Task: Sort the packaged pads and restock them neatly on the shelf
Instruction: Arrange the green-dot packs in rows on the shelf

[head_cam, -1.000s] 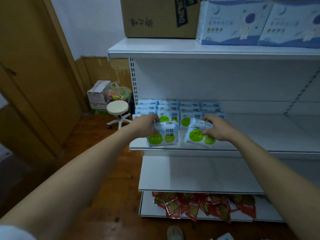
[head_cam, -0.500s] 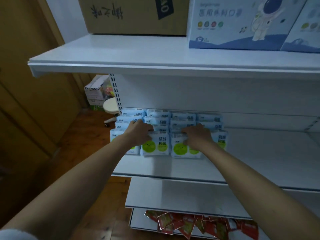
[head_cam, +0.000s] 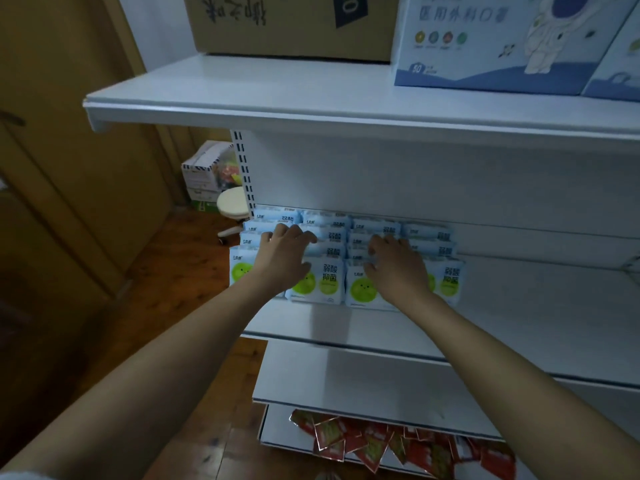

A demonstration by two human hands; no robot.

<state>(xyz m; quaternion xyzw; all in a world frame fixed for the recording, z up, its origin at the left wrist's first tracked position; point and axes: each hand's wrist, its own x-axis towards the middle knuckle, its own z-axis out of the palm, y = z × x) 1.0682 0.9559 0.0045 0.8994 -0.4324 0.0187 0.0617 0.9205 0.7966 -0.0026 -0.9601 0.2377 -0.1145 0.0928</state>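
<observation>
Since half a second ago both hands are sitting a little further back over the packs, and the view is closer to the shelf. My left hand (head_cam: pixel 284 258) is lying flat, fingers spread wide, across the pad packs (head_cam: pixel 325 278) left of centre frame, holding nothing. My right hand (head_cam: pixel 398 268) is resting beside it, fingers loosely bent on the packs' top edges; I cannot tell if that grip is pinching one. These packs are standing in rows at the back left of the middle shelf (head_cam: pixel 519 323). Red sachets (head_cam: pixel 381 445) are lying on the bottom shelf; a cardboard box (head_cam: pixel 277 26) and blue cartons (head_cam: pixel 491 46) are sitting up top.
</observation>
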